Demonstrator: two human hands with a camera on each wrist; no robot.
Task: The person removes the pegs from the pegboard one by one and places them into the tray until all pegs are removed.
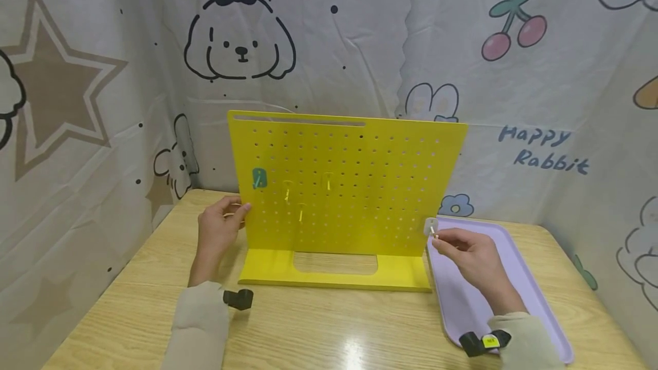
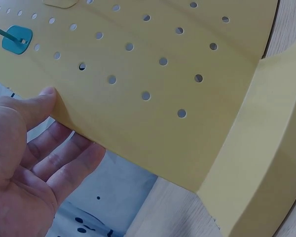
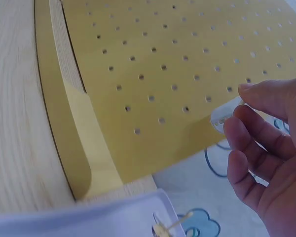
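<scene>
A yellow pegboard (image 1: 349,227) stands upright on its base. My left hand (image 1: 218,230) holds its left edge, thumb on the front and fingertips behind, as the left wrist view (image 2: 44,143) also shows. Between thumb and fingers, my right hand (image 1: 475,258) pinches a whitish, clear-plated hook (image 1: 430,226) at the board's lower right edge. In the right wrist view, fingers partly cover that hook (image 3: 224,113). A teal hook (image 1: 259,178) hangs near the board's left side. Yellow hooks (image 1: 287,192) sit to its right, one higher (image 1: 328,181) and one lower (image 1: 300,214).
A lilac tray (image 1: 519,278) lies on the wooden table (image 1: 308,324) to the right of the board. In the right wrist view a small yellowish piece (image 3: 161,230) shows in the tray. A printed curtain (image 1: 329,67) hangs behind and around the table.
</scene>
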